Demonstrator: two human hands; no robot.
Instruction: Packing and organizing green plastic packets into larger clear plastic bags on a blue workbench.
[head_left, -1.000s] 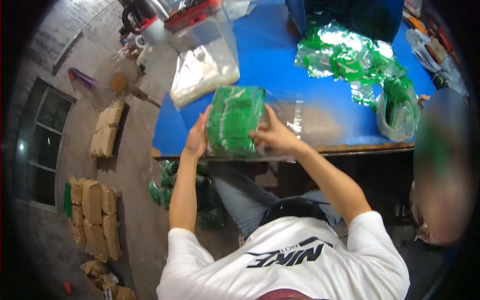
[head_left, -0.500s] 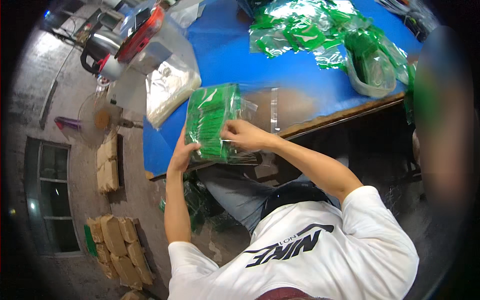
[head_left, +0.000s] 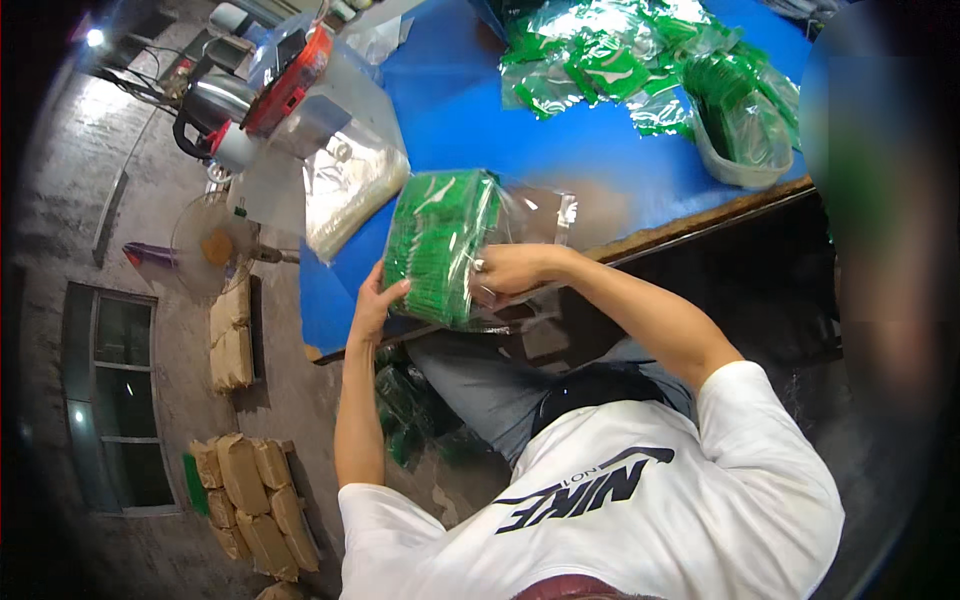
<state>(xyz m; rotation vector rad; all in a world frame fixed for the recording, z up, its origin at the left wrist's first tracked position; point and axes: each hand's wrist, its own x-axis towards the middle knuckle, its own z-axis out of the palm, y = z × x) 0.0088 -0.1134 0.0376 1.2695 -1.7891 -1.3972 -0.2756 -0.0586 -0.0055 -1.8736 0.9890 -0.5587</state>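
The left hand (head_left: 375, 305) is pressed flat against the near-left edge of a clear plastic bag (head_left: 440, 245) packed with thin green pieces; its fingers are spread and only steady the bag, closing round nothing. The right hand (head_left: 510, 272) has its grip clamped on the loose film at the bag's right side, just beside the green contents. The bag stands tilted on its edge at the near rim of the blue bench (head_left: 470, 120), between both hands.

Handling judgement: the pack looks light but bulky. The film is probably slick and soft, while the packed contents give it some stiffness. Hold it by both flanks, not by the empty film.

Beyond the left hand lies a second clear bag (head_left: 350, 190). Farther beyond the right hand sit more green bags (head_left: 610, 60) and a tub (head_left: 740, 150), apparently holding more of the same.
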